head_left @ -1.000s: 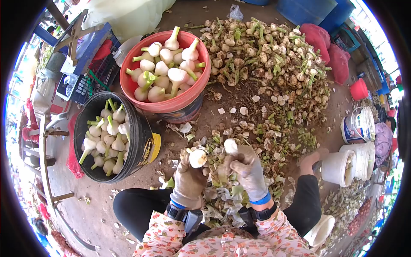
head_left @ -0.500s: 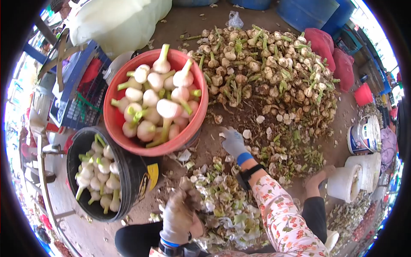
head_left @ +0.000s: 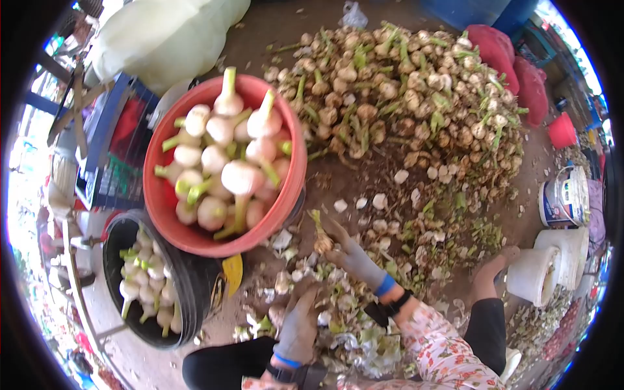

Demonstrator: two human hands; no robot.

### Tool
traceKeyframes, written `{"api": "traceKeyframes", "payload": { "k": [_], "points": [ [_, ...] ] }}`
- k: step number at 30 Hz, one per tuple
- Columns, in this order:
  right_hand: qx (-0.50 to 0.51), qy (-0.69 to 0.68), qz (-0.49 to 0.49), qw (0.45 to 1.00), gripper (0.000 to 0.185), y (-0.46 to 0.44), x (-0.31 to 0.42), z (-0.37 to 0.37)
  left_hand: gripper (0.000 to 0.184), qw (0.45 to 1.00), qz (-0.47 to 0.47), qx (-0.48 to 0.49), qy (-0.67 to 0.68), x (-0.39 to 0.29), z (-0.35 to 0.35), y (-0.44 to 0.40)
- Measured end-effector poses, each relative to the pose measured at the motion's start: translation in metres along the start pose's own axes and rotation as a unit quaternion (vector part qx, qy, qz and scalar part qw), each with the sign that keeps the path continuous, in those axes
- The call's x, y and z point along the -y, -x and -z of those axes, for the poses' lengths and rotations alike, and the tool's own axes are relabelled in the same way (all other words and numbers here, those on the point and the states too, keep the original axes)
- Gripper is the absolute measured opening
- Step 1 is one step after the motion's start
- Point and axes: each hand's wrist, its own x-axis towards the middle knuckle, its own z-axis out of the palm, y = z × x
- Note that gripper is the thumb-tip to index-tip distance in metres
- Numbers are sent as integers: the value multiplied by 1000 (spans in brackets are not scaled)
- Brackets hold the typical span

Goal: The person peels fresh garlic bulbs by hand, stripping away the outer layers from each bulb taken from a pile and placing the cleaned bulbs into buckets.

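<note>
My right hand [head_left: 356, 259], in a grey glove with a blue cuff, is closed on a brownish garlic bulb [head_left: 322, 242] with a short green stem. The bulb is held above the floor, near my left hand. My gloved left hand [head_left: 299, 328] is low over the peelings with its fingers stretched forward and apart from that bulb. Under and between both hands lies a heap of garlic skins and leaf scraps [head_left: 364, 341]. Ahead is a large pile of unpeeled garlic [head_left: 403, 97]. To the left, cleaned white bulbs [head_left: 214, 159] fill a red tub [head_left: 156, 214].
A black bucket [head_left: 192, 292] of cleaned garlic leans at the lower left. Behind it stands a blue crate [head_left: 107, 140]. White buckets [head_left: 564, 195] and a pink pail [head_left: 561, 131] line the right side. Red sacks [head_left: 494, 55] and a blue barrel [head_left: 468, 14] stand behind the pile.
My right hand has taken hold of a garlic bulb near the pile's edge and come back towards my left hand. The left hand has shifted right and its fingers have straightened.
</note>
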Motion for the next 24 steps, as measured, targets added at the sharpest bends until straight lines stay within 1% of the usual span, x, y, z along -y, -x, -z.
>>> {"api": "traceKeyframes", "payload": {
  "k": [1, 3, 4, 5, 6, 7, 9, 10, 11, 13, 14, 15, 17, 18, 19, 20, 21, 23, 24],
  "points": [
    [1, 12, 17, 1000, 75, 25, 10, -18, 46, 1000, -6, -8, 12, 0, -8, 3],
    [-4, 39, 57, 998, 75, 70, 31, -44, 50, 996, -38, 82, -2, 7, 0, 1],
    [-7, 101, 56, 993, 75, 85, 39, -46, 52, 992, -81, 92, -19, 7, -1, 6],
    [-13, 165, 56, 985, 74, 98, 46, -42, 54, 992, -86, 88, -34, 4, -2, 15],
    [-20, 231, 59, 971, 74, 108, 57, -40, 55, 986, -124, 104, -34, 8, 1, 21],
    [-42, 33, 56, 997, 68, 106, 81, -41, 56, 979, -163, 122, -32, 13, 4, 22],
    [-76, -60, 35, 995, 63, 120, 94, -34, 53, 954, -243, 118, -128, 18, 8, 31],
    [-129, -101, 34, 986, 47, 126, 98, -43, 52, 937, -283, 114, -173, 20, 9, 37],
    [-112, -39, -13, 993, 42, 132, 106, -46, 51, 904, -340, 107, -237, 22, 8, 44],
    [-80, 84, -109, 987, 33, 144, 135, -53, 49, 814, -451, 86, -355, 17, 0, 63],
    [-102, 43, -93, 990, 26, 150, 141, -63, 48, 787, -476, 68, -387, 19, 1, 67],
    [-96, 23, -61, 993, 26, 153, 125, -63, 49, 792, -480, 83, -369, 23, 3, 69],
    [-111, 3, -18, 994, 23, 164, 119, -65, 51, 796, -494, 114, -330, 28, 5, 71],
    [-112, -30, -14, 993, 22, 169, 121, -67, 49, 805, -484, 135, -315, 25, 1, 79],
    [-112, -66, -13, 991, 21, 175, 124, -68, 48, 839, -436, 134, -297, 25, -2, 90],
    [-102, -73, -34, 992, 20, 182, 129, -67, 48, 825, -454, 132, -310, 25, -3, 93],
    [-102, -81, -27, 991, 20, 186, 129, -66, 48, 812, -469, 130, -323, 27, -3, 94],
    [-104, -99, -18, 989, 21, 193, 133, -67, 49, 806, -471, 147, -328, 29, -2, 95],
    [-101, -86, -24, 991, 23, 200, 134, -64, 49, 804, -470, 154, -331, 30, -1, 96]
  ]
}}
